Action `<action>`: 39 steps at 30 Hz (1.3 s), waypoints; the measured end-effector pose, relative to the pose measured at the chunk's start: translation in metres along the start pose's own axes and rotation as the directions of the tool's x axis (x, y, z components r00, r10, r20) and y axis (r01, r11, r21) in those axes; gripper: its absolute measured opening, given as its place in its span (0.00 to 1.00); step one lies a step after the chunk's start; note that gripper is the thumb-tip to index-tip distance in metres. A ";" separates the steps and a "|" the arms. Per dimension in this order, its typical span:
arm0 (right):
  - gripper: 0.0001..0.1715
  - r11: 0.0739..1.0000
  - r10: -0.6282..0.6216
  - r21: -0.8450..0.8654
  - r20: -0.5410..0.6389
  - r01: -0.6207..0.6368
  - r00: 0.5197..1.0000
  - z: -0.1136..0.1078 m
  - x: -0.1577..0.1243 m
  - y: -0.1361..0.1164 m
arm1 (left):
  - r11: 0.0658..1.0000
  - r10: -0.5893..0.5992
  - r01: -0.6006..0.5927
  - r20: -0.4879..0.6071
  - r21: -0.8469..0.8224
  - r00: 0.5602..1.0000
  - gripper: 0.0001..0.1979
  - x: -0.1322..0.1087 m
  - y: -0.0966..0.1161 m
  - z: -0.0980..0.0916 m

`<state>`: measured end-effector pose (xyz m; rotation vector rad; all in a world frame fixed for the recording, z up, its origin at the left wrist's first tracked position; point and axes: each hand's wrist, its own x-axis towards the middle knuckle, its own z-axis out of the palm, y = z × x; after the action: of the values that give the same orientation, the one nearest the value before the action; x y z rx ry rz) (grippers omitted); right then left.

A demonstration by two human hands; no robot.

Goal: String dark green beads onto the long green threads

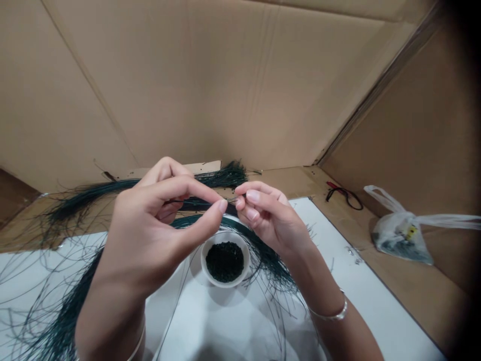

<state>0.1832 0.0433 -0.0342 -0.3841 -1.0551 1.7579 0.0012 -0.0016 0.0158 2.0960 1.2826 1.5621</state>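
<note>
My left hand [161,220] is raised at the middle, thumb and forefinger pinched together on a thin dark strand [232,200]. Just to its right, my right hand [272,215] pinches the other side of that short stretch of strand. Something small and dark may sit at the right fingertips, too tiny to make out. Below both hands stands a white bowl [204,268] of small dark green pieces [224,261]. Behind and around them lie bundles of thin dark green strands, one curving past the bowl [263,253].
Another strand bundle [90,195] lies along the cardboard wall [225,90], and a third [63,321] spreads at lower left. On the right are a tied clear plastic bag [402,235] and a red tool with a black loop [343,194]. A white board [376,306] covers the work surface.
</note>
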 end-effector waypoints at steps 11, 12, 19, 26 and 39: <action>0.06 0.995 -0.047 -0.085 -0.050 0.043 0.998 0.001 0.000 0.001 | 0.999 -0.031 0.030 -0.028 -0.020 0.999 0.04 0.000 -0.002 -0.001; 0.06 0.994 -0.058 -0.096 -0.059 0.053 0.997 0.001 0.000 0.001 | 0.999 -0.030 0.029 -0.023 -0.024 0.999 0.04 0.000 -0.002 -0.001; 0.06 0.989 -0.082 -0.128 -0.087 0.070 0.993 0.002 -0.002 0.001 | 0.998 -0.058 0.059 0.048 -0.019 0.997 0.06 0.002 0.001 0.002; 0.05 0.980 -0.130 -0.160 -0.054 0.120 0.990 -0.002 0.000 0.002 | 0.999 -0.042 0.043 0.059 -0.007 0.997 0.07 0.000 -0.003 0.001; 0.06 0.979 -0.148 -0.144 -0.019 0.144 0.989 -0.002 -0.001 0.003 | 0.999 -0.033 0.034 0.069 -0.016 0.997 0.05 0.000 -0.006 0.001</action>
<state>0.1828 0.0424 -0.0380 -0.4093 -1.1611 1.5479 -0.0006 0.0022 0.0120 2.0883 1.2696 1.4689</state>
